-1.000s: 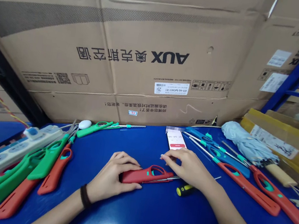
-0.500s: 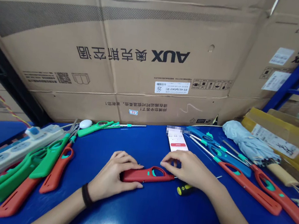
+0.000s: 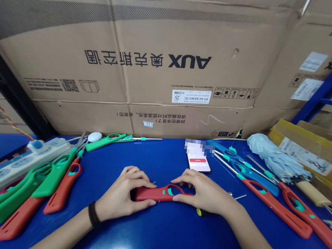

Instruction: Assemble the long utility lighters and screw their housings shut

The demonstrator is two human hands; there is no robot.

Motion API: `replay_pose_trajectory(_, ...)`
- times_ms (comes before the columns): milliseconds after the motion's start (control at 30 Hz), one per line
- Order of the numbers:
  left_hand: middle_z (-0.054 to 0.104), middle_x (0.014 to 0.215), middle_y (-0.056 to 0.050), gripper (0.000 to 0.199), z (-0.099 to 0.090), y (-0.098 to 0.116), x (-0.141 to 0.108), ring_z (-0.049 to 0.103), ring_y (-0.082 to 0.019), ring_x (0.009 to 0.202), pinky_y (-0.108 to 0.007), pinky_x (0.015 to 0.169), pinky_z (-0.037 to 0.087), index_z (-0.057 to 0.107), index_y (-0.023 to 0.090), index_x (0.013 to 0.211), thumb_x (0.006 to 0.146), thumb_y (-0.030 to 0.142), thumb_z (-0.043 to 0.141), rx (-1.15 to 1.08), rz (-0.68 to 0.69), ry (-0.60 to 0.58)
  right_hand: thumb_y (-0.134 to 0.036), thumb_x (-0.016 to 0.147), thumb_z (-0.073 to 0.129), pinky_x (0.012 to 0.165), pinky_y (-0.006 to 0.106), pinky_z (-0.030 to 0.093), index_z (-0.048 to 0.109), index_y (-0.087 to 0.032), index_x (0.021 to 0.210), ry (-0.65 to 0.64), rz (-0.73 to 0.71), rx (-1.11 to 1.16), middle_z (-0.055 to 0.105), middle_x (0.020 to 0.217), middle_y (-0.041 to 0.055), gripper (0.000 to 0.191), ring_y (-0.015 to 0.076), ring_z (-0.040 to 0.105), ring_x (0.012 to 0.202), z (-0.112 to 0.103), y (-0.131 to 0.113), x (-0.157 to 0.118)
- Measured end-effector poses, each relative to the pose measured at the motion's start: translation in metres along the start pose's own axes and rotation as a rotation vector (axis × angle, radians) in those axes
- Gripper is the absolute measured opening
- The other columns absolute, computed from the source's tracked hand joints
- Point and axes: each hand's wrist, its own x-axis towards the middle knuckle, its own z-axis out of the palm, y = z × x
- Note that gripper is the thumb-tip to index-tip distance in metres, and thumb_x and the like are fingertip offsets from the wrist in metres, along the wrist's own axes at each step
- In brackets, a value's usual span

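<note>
A red-and-teal utility lighter lies crosswise on the blue table, directly before the person. The left hand's fingers clamp its rear end; the right hand's fingers clamp its loop. A phone sits at twelve o'clock, a yellow-handled screwdriver at four, green and red lighters at nine.
</note>
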Motion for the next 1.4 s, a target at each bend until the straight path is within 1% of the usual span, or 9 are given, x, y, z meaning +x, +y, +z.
replay_pose_trajectory(267,0.066,0.093,-0.002,0.03,-0.007,0.003,0.001,0.056,-0.02,0.086,-0.041,0.09,0.035,0.07,0.025,0.098,0.077,0.047,0.07,0.045,0.02,-0.046,-0.044,0.084,0.063,0.082,0.03,0.045,0.062,-0.031,0.12,-0.032,-0.003,-0.013,0.056,0.104,0.003,0.038,0.0185,0.059,0.089,0.006,-0.001,0.004)
replay_pose_trajectory(467,0.06,0.076,0.0,0.035,-0.013,0.01,0.003,0.056,-0.018,0.076,-0.046,0.094,0.034,0.07,0.024,0.102,0.078,0.049,0.069,0.156,0.044,-0.083,-0.041,0.081,0.067,0.082,0.032,0.046,0.066,-0.026,0.113,-0.074,0.026,-0.081,0.06,0.107,0.0045,0.036,0.0223,0.06,0.095,0.004,-0.005,0.009)
replay_pose_trajectory(600,0.059,0.074,0.0,0.034,-0.013,0.014,0.001,0.058,-0.017,0.072,-0.048,0.095,0.035,0.07,0.023,0.104,0.079,0.046,0.069,0.21,0.061,-0.091,-0.04,0.081,0.067,0.082,0.033,0.046,0.065,-0.025,0.114,-0.073,0.051,-0.092,0.061,0.106,0.0054,0.037,0.0232,0.06,0.095,0.005,-0.007,0.009)
replay_pose_trajectory(667,0.06,0.076,-0.001,0.033,-0.01,0.015,-0.003,0.058,-0.017,0.073,-0.048,0.094,0.038,0.068,0.024,0.108,0.081,0.043,0.067,0.25,0.089,-0.05,-0.04,0.082,0.066,0.082,0.033,0.046,0.065,-0.025,0.115,-0.059,0.055,-0.103,0.061,0.105,0.0059,0.037,0.0236,0.06,0.095,0.006,-0.008,0.006)
replay_pose_trajectory(800,0.064,0.086,-0.005,0.031,0.001,0.013,-0.011,0.06,-0.019,0.081,-0.05,0.101,0.035,0.062,0.019,0.117,0.089,0.033,0.057,0.358,0.224,0.123,-0.042,0.084,0.062,0.081,0.031,0.046,0.062,-0.026,0.119,-0.017,-0.032,-0.072,0.06,0.104,0.0048,0.038,0.0205,0.061,0.092,0.011,-0.009,0.001)
replay_pose_trajectory(933,0.066,0.079,-0.004,0.028,0.007,0.013,-0.012,0.059,-0.016,0.072,-0.044,0.097,0.042,0.058,0.012,0.117,0.097,0.024,0.043,0.457,0.354,0.227,-0.039,0.086,0.061,0.073,0.026,0.045,0.066,-0.023,0.102,0.044,-0.118,-0.104,0.061,0.095,0.0021,0.023,0.0178,0.062,0.084,0.018,-0.015,0.003)
replay_pose_trajectory(1033,0.069,0.08,-0.002,0.026,0.006,0.013,-0.011,0.06,-0.016,0.07,-0.044,0.096,0.041,0.061,0.016,0.107,0.098,0.033,0.043,0.399,0.31,0.227,-0.037,0.091,0.055,0.067,0.025,0.044,0.065,-0.022,0.094,0.053,-0.148,-0.166,0.063,0.09,0.001,0.019,0.0169,0.062,0.077,0.022,-0.017,0.007)
replay_pose_trajectory(1200,0.069,0.077,0.001,0.026,0.002,0.006,-0.012,0.061,-0.014,0.066,-0.043,0.098,0.036,0.062,0.018,0.086,0.089,0.044,0.057,0.231,0.234,0.263,-0.037,0.093,0.053,0.066,0.024,0.044,0.064,-0.024,0.098,0.076,-0.165,-0.198,0.064,0.091,-0.0007,0.018,0.0161,0.063,0.078,0.022,-0.014,0.006)
replay_pose_trajectory(1400,0.068,0.078,0.002,0.023,-0.002,0.0,-0.012,0.059,-0.014,0.068,-0.041,0.097,0.033,0.062,0.02,0.092,0.09,0.042,0.058,0.131,0.232,0.166,-0.037,0.093,0.053,0.066,0.023,0.043,0.065,-0.025,0.097,0.078,-0.157,-0.212,0.065,0.091,-0.0012,0.017,0.0155,0.063,0.077,0.017,-0.014,0.004)
